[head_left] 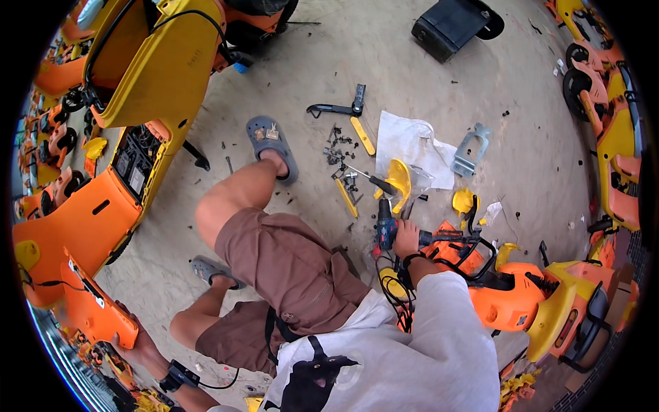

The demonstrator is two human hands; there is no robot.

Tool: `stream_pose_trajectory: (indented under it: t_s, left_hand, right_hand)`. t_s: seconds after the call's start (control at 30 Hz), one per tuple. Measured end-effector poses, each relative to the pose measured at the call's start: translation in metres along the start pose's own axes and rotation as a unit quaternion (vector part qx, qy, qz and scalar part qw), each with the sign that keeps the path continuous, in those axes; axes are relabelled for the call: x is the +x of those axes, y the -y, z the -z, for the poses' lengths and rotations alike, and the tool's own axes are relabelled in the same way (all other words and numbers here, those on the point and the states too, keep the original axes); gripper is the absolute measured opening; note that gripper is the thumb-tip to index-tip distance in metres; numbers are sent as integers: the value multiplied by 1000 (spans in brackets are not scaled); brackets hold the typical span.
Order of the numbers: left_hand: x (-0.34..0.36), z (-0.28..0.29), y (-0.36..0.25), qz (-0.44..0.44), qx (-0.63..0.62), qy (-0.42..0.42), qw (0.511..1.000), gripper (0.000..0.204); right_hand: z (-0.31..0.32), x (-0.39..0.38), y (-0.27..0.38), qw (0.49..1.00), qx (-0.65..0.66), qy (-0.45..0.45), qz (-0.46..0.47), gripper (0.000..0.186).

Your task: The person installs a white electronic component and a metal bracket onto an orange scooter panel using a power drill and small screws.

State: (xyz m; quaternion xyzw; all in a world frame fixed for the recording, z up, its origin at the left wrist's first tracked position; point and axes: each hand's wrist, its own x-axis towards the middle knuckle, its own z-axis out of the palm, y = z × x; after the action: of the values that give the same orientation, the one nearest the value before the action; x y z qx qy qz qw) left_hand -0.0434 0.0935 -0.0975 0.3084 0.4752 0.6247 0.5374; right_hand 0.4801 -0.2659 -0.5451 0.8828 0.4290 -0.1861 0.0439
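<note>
My right hand [406,239] is wrapped round the grip of a blue and black cordless drill [386,224], held above the floor at my right side. At the lower left, my left hand [137,343] grips the edge of a curved orange plastic panel [95,306]. That panel is beside the orange and yellow scooter body [89,213], whose opened bay shows black parts [135,163]. Whether the panel touches the body I cannot tell. Near the drill lie a screwdriver [379,183], a yellow plastic piece [397,182] and several loose screws [336,152].
White paper [408,144], a grey metal bracket [471,150], yellow strips [362,135] and a black hinged part [343,108] lie on the floor. A black box [453,29] stands farther off. More scooters [604,130] line the right side; an orange one [511,295] lies close by.
</note>
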Motion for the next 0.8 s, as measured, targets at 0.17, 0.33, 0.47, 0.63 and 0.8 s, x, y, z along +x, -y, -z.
stream_pose_trajectory:
  t_s: [0.17,0.33,0.47,0.63,0.8]
  left_hand:
    - [-7,-16,8,2,-18,2,1000,77]
    - [-7,-18,7,33,-41,51,997,80]
    - [-12,-27,6,39,-53,68,995,81]
    - [-14,-21,12,30,-34,42,998,82]
    - [-6,-34,8,37,-25,55,998,85]
  right_hand:
    - [14,25,48,972,218,-47,79,62]
    - [8,81,114,973,165,-45,156,67]
    - [-17,77,151,968,101,36,228,64]
    - [-16,78,159,956,122,232,132,59]
    - [-15,113,135,990,85,-81,82,58]
